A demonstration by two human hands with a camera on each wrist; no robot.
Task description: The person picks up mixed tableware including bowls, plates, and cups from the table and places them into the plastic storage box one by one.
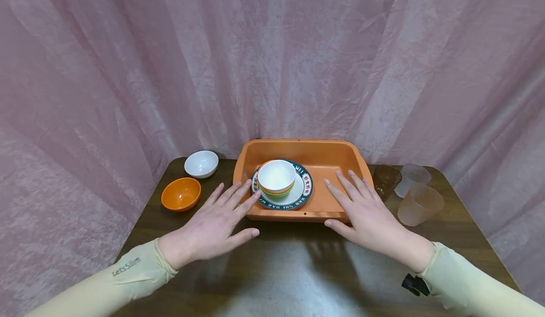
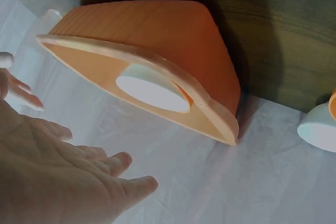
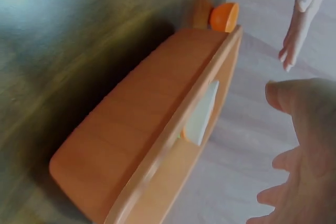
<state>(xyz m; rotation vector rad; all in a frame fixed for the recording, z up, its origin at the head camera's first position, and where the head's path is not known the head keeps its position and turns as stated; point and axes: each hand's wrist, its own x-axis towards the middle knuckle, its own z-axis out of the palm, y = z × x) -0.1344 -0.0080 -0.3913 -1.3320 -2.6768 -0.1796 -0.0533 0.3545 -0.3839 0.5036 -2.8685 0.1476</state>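
Watching remotely, I see a dark wooden table (image 1: 272, 269) bearing an orange basin (image 1: 298, 150). I have the left hand (image 1: 217, 224) and right hand (image 1: 369, 215) hovering near the basin's front corners, fingers spread. Inside, left of centre, a dark-rimmed plate (image 1: 299, 193) carries stacked bowls (image 1: 276, 177), a white one uppermost.

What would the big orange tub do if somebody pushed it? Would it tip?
Probably not: the orange tub is wide and low, so it would likely slide. It isn't sagging, so it's probably fairly stiff. The bowl stack inside stands on a round plate, so a hard shove might make it wobble.
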